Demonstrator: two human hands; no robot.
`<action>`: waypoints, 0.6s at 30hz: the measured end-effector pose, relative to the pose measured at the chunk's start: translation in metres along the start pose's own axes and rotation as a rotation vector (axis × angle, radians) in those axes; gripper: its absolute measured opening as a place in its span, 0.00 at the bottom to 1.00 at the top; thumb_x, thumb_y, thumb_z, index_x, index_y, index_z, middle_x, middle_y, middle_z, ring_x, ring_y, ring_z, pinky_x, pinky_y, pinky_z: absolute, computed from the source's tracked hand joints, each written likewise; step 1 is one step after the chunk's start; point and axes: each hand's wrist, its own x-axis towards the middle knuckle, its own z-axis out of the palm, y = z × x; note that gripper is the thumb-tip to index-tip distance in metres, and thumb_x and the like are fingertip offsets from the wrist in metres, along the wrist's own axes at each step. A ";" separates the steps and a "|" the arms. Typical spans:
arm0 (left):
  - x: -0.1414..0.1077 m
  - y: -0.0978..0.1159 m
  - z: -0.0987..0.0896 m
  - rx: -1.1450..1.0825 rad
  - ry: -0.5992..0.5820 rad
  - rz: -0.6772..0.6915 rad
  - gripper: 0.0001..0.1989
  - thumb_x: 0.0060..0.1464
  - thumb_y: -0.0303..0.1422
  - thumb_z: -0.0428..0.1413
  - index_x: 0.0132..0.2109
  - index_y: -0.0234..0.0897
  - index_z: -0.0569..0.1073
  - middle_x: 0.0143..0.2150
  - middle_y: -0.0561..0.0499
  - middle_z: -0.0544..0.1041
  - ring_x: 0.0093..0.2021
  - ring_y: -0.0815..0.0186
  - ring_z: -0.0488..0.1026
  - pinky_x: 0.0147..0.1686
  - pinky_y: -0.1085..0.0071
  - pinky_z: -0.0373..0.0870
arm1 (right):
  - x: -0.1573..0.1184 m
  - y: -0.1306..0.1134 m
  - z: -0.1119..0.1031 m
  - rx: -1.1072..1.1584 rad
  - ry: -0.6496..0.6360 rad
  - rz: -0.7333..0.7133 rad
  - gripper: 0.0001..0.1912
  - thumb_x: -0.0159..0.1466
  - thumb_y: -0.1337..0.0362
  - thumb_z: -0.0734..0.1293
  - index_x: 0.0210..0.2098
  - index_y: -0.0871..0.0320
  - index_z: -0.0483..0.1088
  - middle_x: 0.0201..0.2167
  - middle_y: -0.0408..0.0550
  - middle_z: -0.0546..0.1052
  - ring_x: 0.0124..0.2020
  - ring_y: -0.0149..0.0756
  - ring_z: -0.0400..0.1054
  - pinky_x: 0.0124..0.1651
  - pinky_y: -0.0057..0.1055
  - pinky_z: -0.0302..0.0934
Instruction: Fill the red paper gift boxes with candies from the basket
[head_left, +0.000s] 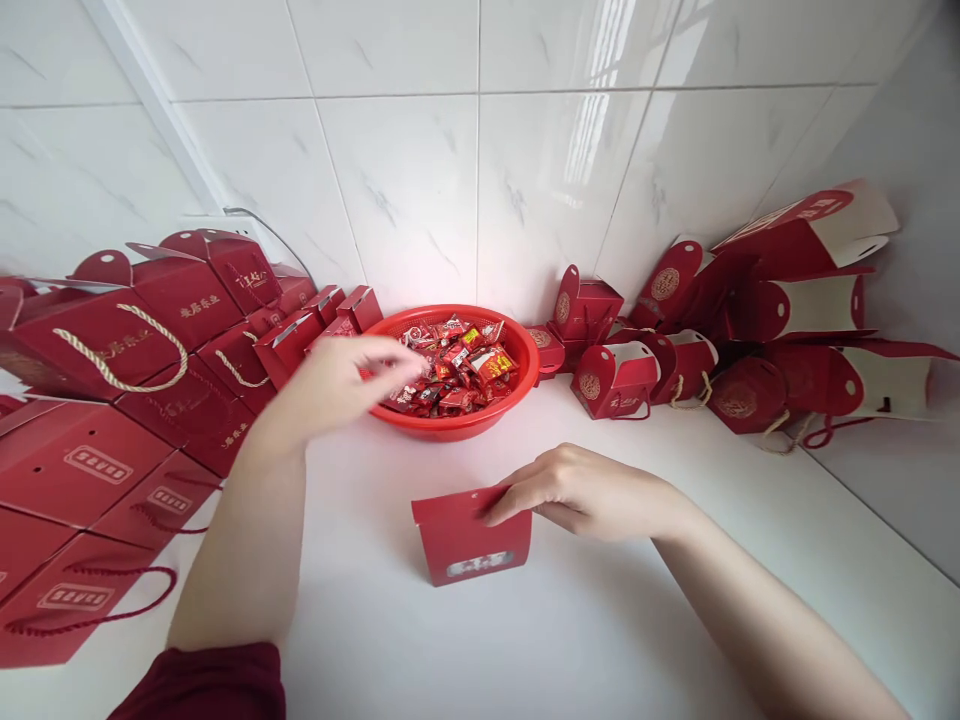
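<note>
My right hand (581, 490) grips a small red gift box (469, 540) by its upper right edge, with the thumb on the near face. The box is slightly tilted on or just above the white table; a pale printed label shows low on its front. My left hand (352, 380) is over the left rim of a red plastic basket (450, 430), its fingers stretched toward the wrapped candies (469, 365) inside. Those fingertips are blurred, and no candy can be made out between them.
Stacked red gift boxes with rope handles (120, 340) line the left side of the white table (600, 620). More red boxes (619, 380), several with raised flaps, stand at the back right. A tiled wall (405, 200) rises behind.
</note>
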 end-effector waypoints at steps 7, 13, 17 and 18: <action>0.038 -0.137 -0.010 0.273 0.457 -0.325 0.18 0.62 0.39 0.49 0.50 0.42 0.79 0.57 0.49 0.75 0.61 0.56 0.68 0.63 0.64 0.60 | 0.000 -0.003 0.001 0.013 0.017 0.011 0.31 0.62 0.81 0.56 0.54 0.46 0.74 0.50 0.37 0.79 0.48 0.33 0.75 0.49 0.29 0.66; 0.040 -0.170 -0.003 0.294 0.493 -0.429 0.20 0.61 0.37 0.49 0.56 0.38 0.76 0.53 0.47 0.79 0.55 0.56 0.73 0.60 0.64 0.62 | 0.001 -0.002 0.002 0.004 0.025 0.018 0.31 0.62 0.82 0.56 0.54 0.47 0.74 0.51 0.37 0.79 0.48 0.33 0.75 0.49 0.28 0.66; 0.040 -0.178 0.002 0.329 0.462 -0.502 0.26 0.61 0.41 0.48 0.61 0.32 0.70 0.49 0.42 0.80 0.54 0.55 0.74 0.58 0.63 0.63 | 0.001 -0.002 0.002 0.002 0.017 0.027 0.31 0.62 0.82 0.57 0.54 0.47 0.74 0.50 0.37 0.79 0.48 0.33 0.75 0.49 0.29 0.66; 0.040 -0.179 0.003 0.343 0.433 -0.515 0.25 0.61 0.43 0.48 0.57 0.32 0.74 0.47 0.41 0.81 0.52 0.53 0.75 0.57 0.63 0.64 | 0.001 -0.002 0.002 0.004 0.018 0.029 0.31 0.62 0.82 0.56 0.53 0.47 0.74 0.51 0.37 0.79 0.48 0.33 0.75 0.49 0.29 0.66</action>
